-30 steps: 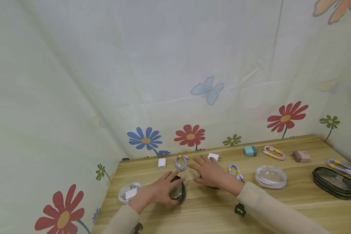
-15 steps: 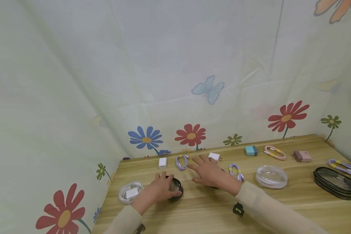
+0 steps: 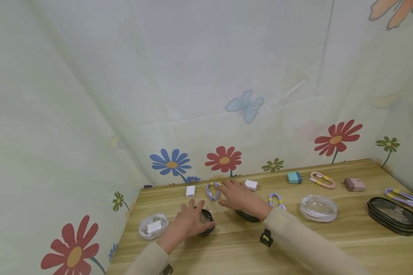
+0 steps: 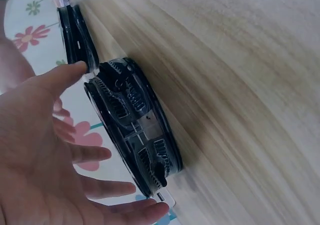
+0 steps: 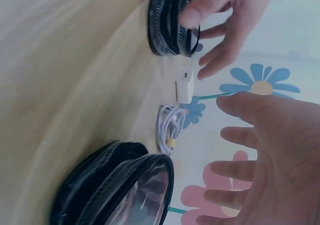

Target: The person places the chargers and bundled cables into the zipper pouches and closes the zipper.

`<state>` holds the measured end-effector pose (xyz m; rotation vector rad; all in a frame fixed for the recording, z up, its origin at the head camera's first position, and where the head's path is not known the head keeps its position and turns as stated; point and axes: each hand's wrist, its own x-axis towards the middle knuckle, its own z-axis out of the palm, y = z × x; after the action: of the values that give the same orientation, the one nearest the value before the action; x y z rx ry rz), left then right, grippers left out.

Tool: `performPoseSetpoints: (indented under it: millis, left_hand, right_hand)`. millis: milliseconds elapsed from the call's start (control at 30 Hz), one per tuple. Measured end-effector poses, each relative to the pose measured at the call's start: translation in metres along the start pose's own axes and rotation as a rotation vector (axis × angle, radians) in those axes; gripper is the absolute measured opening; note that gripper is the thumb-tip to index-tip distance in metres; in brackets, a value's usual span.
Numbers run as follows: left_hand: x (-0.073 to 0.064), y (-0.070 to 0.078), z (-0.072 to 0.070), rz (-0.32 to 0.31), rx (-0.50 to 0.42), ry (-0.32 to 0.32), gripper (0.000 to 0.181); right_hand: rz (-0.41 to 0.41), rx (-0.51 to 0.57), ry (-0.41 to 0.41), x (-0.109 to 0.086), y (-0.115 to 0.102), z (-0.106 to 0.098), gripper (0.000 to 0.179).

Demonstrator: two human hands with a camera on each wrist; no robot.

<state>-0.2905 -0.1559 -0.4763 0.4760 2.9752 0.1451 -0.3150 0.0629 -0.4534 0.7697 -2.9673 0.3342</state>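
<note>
Under my left hand (image 3: 187,222) sits a small oval black zip case (image 3: 207,217) with a see-through top. In the left wrist view, that hand's fingers and thumb are spread over the case (image 4: 137,125), not curled round it; whether they touch it I cannot tell. My right hand (image 3: 242,198) hovers with fingers extended above a second black zip case (image 3: 247,217), mostly hidden by it in the head view. The right wrist view shows this case (image 5: 112,190) apart from the fingers. Ahead lie a white charger plug (image 3: 191,191) and a coiled lilac cable (image 3: 212,191).
A clear round case (image 3: 153,227) with a white plug lies at left. Toward the right are another white plug (image 3: 251,185), lilac cable (image 3: 276,200), blue plug (image 3: 294,177), pink cable (image 3: 322,180), pink plug (image 3: 354,184), clear case (image 3: 318,209) and larger black case (image 3: 393,215).
My left hand has shifted slightly left, and the black case under it has moved a little left too. The right hand has drifted left, uncovering more of the white plug and second case.
</note>
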Motion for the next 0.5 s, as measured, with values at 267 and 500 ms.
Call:
performPoseSetpoints:
  millis: [267, 500]
  left_hand:
    - [0.0, 0.0, 0.001, 0.029, -0.024, 0.014, 0.088]
    - [-0.001, 0.0, 0.001, 0.071, -0.053, 0.054, 0.081]
  right_hand:
    - [0.055, 0.065, -0.042, 0.031, -0.004, 0.005, 0.055]
    - [0.126, 0.083, -0.105, 0.055, -0.005, 0.011, 0.055]
